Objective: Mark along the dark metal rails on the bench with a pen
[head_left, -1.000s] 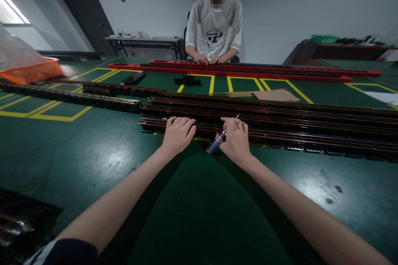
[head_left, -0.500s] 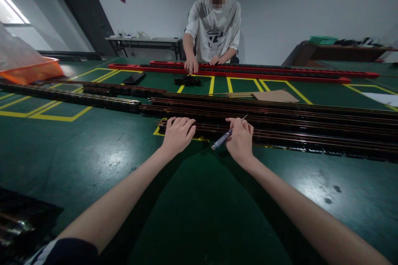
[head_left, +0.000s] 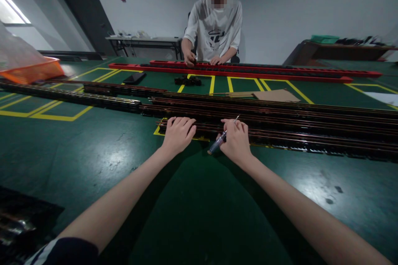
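Note:
Long dark strips (head_left: 298, 122) with copper-coloured rods along them lie side by side across the table. My left hand (head_left: 178, 134) rests over the left end of the nearest strip, its fingers spread and its thumb apart. To its right, my right hand (head_left: 236, 138) holds a screwdriver (head_left: 216, 144) with a see-through bluish handle and a thin metal shaft. The handle slants down to the left, and the shaft shows above the fingers. That hand is also at the nearest strip; whether its fingertips press on it is hidden.
Across the green table (head_left: 199, 215), a co-worker in a white shirt (head_left: 214, 29) stands at long red fixtures (head_left: 280, 75). Between us lie a small dark pile (head_left: 187, 80), a phone-like black slab (head_left: 134, 78) and cardboard (head_left: 276, 95). An orange basket (head_left: 34, 71) stands left.
My right hand has shifted slightly left with the screwdriver; my left hand stays put. The co-worker's hand has drawn back from the dark pile toward the red fixture, holding something small and dark.

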Available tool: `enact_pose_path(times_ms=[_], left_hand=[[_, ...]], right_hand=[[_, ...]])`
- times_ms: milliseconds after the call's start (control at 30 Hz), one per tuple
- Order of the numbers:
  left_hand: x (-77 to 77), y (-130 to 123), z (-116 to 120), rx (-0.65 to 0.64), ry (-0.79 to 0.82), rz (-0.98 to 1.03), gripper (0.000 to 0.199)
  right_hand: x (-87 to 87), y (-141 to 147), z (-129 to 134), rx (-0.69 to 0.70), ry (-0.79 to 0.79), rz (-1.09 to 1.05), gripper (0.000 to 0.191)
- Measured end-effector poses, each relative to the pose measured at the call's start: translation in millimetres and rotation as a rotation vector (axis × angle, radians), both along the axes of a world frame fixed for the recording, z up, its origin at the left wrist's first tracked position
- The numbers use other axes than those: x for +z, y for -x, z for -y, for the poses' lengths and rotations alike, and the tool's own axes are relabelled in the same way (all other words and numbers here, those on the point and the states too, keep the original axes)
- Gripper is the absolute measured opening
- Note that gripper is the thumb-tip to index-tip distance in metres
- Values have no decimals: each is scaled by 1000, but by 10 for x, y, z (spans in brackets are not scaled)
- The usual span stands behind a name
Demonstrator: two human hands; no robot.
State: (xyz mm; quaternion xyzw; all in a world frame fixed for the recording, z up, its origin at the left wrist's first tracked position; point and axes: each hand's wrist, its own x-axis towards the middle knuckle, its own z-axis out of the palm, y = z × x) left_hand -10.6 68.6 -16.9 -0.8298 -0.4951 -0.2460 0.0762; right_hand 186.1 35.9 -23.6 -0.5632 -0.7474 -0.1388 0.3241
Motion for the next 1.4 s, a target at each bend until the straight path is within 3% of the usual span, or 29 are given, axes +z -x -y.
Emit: enact_pose_path(times_ms=[433, 767, 1033, 1167, 1400], left_hand=[[15, -5, 5, 3, 28, 3, 39], [0, -11, 4, -4, 14, 17, 38], [-3, -7, 3, 0, 39, 53, 37], [18, 7, 11, 111, -8, 147, 34], [-3, 140, -26, 441, -82, 429, 34]], right_hand=[[20, 6, 22, -11, 14, 95, 14], [-23, 5, -14, -117, -23, 158, 36], [-28, 11, -1, -125, -24, 142, 32], [-26, 3, 5, -122, -32, 143, 31], [-40, -20, -22, -99, -31, 150, 26]])
